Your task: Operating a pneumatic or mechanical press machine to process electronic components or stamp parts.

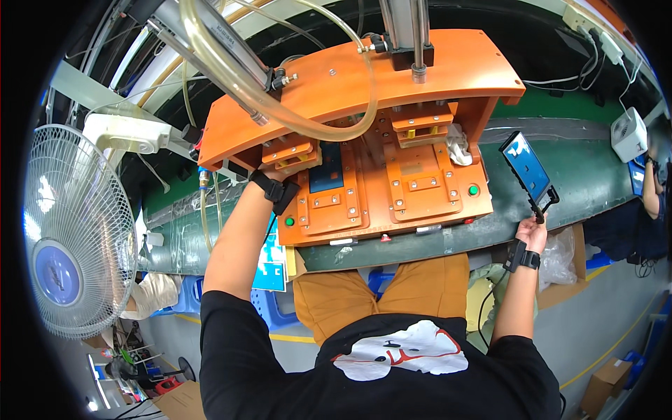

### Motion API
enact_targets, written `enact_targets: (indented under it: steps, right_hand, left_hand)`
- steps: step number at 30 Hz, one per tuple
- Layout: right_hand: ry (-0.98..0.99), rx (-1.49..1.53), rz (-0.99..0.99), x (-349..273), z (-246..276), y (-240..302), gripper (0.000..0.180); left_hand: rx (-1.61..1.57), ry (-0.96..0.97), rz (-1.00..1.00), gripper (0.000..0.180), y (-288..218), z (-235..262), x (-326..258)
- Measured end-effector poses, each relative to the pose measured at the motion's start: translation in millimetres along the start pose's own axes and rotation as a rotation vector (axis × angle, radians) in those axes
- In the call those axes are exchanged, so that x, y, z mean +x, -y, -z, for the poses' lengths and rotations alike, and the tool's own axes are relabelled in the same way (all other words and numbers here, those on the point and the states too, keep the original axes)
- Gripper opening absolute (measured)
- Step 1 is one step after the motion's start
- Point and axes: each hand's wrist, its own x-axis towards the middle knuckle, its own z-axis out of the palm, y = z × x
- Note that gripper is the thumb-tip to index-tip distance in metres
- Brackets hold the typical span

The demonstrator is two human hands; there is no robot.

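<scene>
My right hand (pixel 532 234) is held out over the green bench's right side. Its fingers are closed on the lower end of a black frame (pixel 544 207), which carries a tilted, glossy blue rectangular panel (pixel 526 168). My left hand (pixel 278 175) reaches in beside the left pressing block (pixel 290 152) of an orange two-station press (pixel 357 70); its fingers are hidden there. A similar blue panel (pixel 326 173) lies in the left fixture (pixel 334 215), close to that hand. The right fixture (pixel 423 183) sits under the second pressing block (pixel 420 126).
Two green buttons (pixel 473 190) flank the press front. A crumpled white cloth (pixel 458 145) lies by its right post. Clear hoses (pixel 280 115) loop over the top. A large fan (pixel 77 231) stands at left; a small white fan (pixel 628 134) and another person's arm (pixel 651 189) are at right.
</scene>
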Motion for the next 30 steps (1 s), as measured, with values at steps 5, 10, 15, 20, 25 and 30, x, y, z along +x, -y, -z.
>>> enact_targets:
  steps: [5, 10, 15, 20, 25, 30]
  right_hand:
    - [0.015, -0.031, 0.028, -8, -13, 2, 0.015]
    - [0.062, -0.204, 0.179, 23, -68, -2, 0.026]
    - [0.112, -0.18, 0.086, 91, -135, -24, 0.024]
    - [-0.057, -0.256, 0.244, 131, -227, -81, 0.029]
    - [0.127, -0.74, 0.085, 155, -283, -113, 0.03]
    - [0.489, -1.308, 0.156, 171, -297, -144, 0.031]
  left_hand:
    - [0.069, 0.006, -0.02, 0.048, 3, 2, 6]
    - [0.377, 0.094, 0.063, 0.047, -36, 14, -22]
    - [0.092, 0.113, 0.256, 0.051, -112, 27, -96]
    - [0.101, -0.183, 0.098, 0.05, -120, -7, -147]
    - [-0.142, -0.444, 0.175, 0.046, -92, -48, -170]
    - [-0.301, -0.582, 0.16, 0.042, -80, -60, -173]
